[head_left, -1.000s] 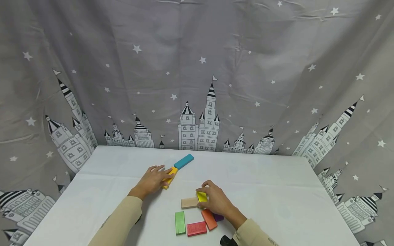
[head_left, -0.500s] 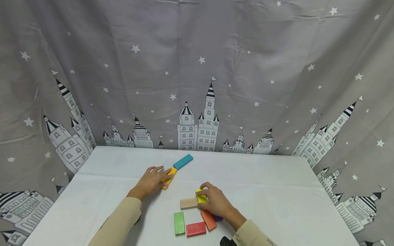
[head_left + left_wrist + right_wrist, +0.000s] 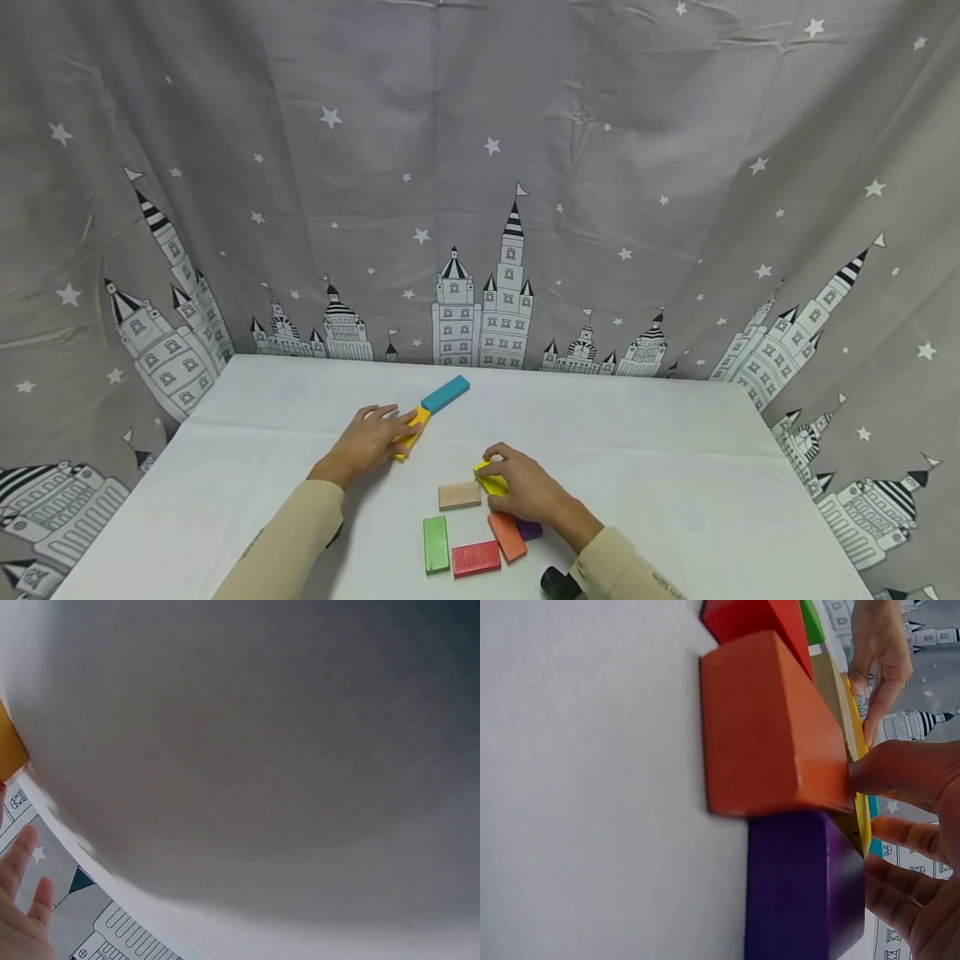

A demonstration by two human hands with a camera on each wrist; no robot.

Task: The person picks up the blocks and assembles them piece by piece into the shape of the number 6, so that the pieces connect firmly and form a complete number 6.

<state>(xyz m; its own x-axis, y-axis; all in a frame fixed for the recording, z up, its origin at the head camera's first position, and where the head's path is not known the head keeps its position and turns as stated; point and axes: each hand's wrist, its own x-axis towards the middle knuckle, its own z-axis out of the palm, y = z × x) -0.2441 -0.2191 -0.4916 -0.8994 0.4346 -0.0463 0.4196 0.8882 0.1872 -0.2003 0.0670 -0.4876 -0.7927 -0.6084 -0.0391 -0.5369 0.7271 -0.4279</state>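
My left hand [image 3: 366, 443] pinches an amber-yellow wooden block [image 3: 423, 417] lying on the white table, its far end against a blue block [image 3: 446, 394]. At the left wrist view's edge, a corner of the amber block [image 3: 10, 754] shows beside spread fingers [image 3: 18, 859]. Nearer the front, my right hand [image 3: 536, 490] holds a bright yellow block [image 3: 492, 479] between thumb and fingers. Just left of it lies a plain wood block [image 3: 459, 497]. Below the right hand are an orange block [image 3: 507, 536] and a partly covered purple block [image 3: 529, 530], large in the right wrist view.
A red block [image 3: 476, 559] and a green block [image 3: 436, 545] lie at the front of the white-covered table [image 3: 660, 467]. Behind the table hangs a grey curtain [image 3: 360, 208] printed with castles and stars. A black wrist device [image 3: 558, 583] sits by the right sleeve.
My right hand has turned the yellow block and drawn it slightly off the plain wood block, whose right end now shows. The left hand and amber block look unmoved.
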